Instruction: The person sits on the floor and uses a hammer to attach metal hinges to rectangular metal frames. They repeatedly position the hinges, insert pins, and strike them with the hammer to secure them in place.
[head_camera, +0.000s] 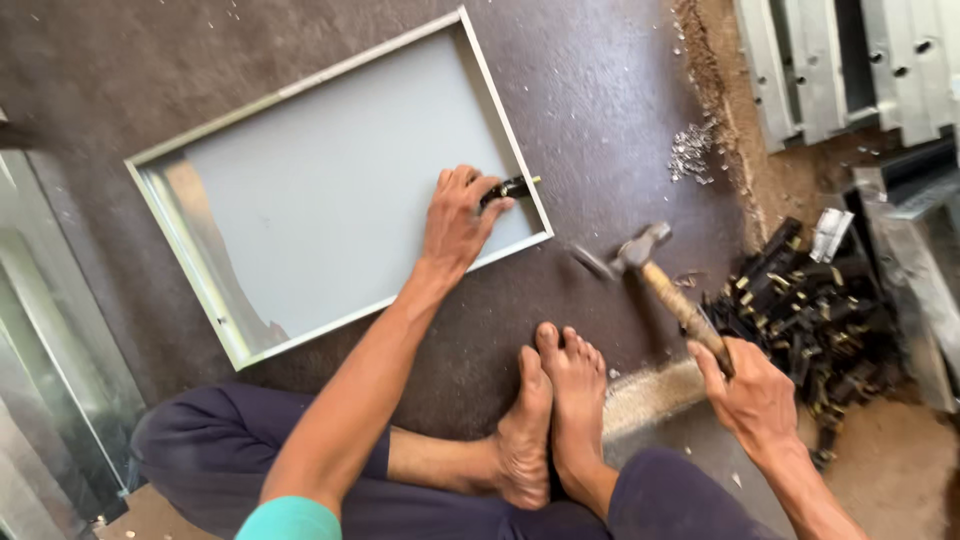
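Observation:
A shallow grey metal tray (330, 190) with raised edges lies on the dark floor in front of me. My left hand (455, 220) rests inside its right rim and pinches a small black part (508, 188) with a brass tip against that rim. My right hand (755, 395) grips the wooden handle of a hammer (650, 265), whose steel head hangs just above the floor to the right of the tray. The hammer head is apart from the black part.
A heap of black and brass small parts (810, 320) lies at the right. Grey metal channel pieces (850, 60) stand at the top right, metal shavings (692, 152) beside them. My bare feet (555, 410) are crossed below the tray. Shiny metal sheets (40, 330) lean at the left.

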